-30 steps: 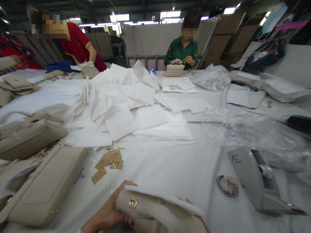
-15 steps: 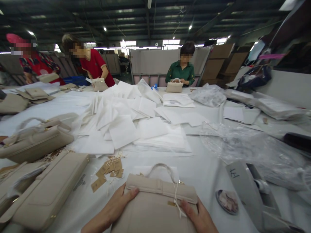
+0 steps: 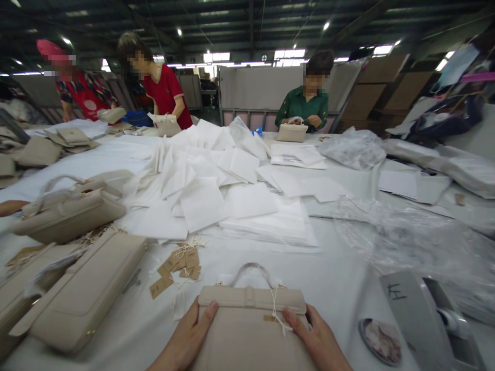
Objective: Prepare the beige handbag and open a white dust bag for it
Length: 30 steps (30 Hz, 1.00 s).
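A beige handbag lies flat on the white table right in front of me, its wrapped handle pointing away. A white string with a small tag hangs over its top edge. My left hand grips the bag's left side, thumb on top. My right hand holds its right side the same way. Brown paper tags with strings lie just beyond the bag to the left.
More beige handbags lie at the left. White folded cloths cover the table's middle, clear plastic the right. A grey tape dispenser and a small round dish sit near right. Three people work at the far side.
The bag, earlier held rolled on its side with white paper, now lies flat with both hands on its top corners. My view has lifted slightly.
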Each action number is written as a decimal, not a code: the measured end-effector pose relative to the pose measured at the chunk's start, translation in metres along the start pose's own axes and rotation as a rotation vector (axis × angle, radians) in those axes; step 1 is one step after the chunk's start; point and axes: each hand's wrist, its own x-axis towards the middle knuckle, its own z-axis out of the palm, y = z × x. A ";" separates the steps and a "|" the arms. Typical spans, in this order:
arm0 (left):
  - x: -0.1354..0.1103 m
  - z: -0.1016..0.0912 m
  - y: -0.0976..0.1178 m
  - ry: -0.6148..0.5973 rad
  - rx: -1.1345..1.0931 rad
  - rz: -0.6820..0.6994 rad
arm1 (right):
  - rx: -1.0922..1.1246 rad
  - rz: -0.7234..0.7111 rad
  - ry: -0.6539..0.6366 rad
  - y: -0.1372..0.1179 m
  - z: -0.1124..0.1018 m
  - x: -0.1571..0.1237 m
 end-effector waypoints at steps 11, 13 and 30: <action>0.035 0.010 -0.013 0.043 0.110 0.014 | 0.146 0.068 0.037 0.031 0.013 0.016; 0.031 0.010 -0.018 0.273 0.316 0.179 | 0.112 0.047 0.053 0.032 0.012 0.020; 0.000 0.028 0.020 0.036 1.354 1.168 | 0.014 0.020 0.113 0.031 0.018 0.011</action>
